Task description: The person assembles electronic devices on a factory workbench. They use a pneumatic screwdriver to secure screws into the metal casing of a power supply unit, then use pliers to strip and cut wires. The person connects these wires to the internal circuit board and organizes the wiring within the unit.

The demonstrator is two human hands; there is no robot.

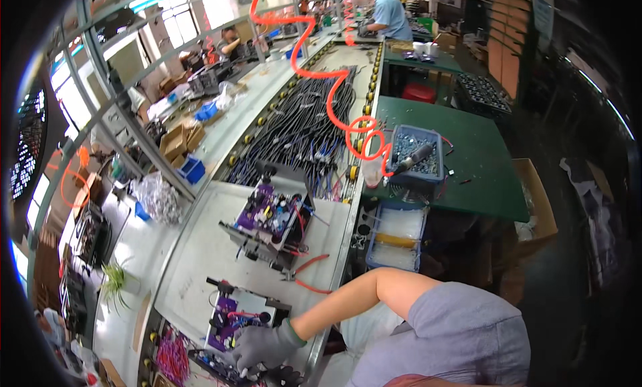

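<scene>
My right hand [264,348], in a grey knitted glove, reaches over the nearer electronic unit [224,323]. Its fingers are bent down at the dark front panel [217,367] of that unit, closed around something too small to make out. The unit is an open metal chassis with a purple circuit board and red and dark wires. At the lower edge, a dark gloved shape, seemingly my left hand [284,376], shows in part beside the panel; its fingers are in shadow. Beyond stands a second open unit [274,213] with a purple board. Red-handled pliers [304,275] lie between the units.
Black cable bundles [304,126] cover the roller conveyor ahead. A coiled orange air hose [334,113] hangs over it. To the right, a blue bin of screws [418,153] with a power screwdriver [416,158] rests on a green table [478,143]. Pink wires [172,360] lie near left. A co-worker [391,16] stands at the far end.
</scene>
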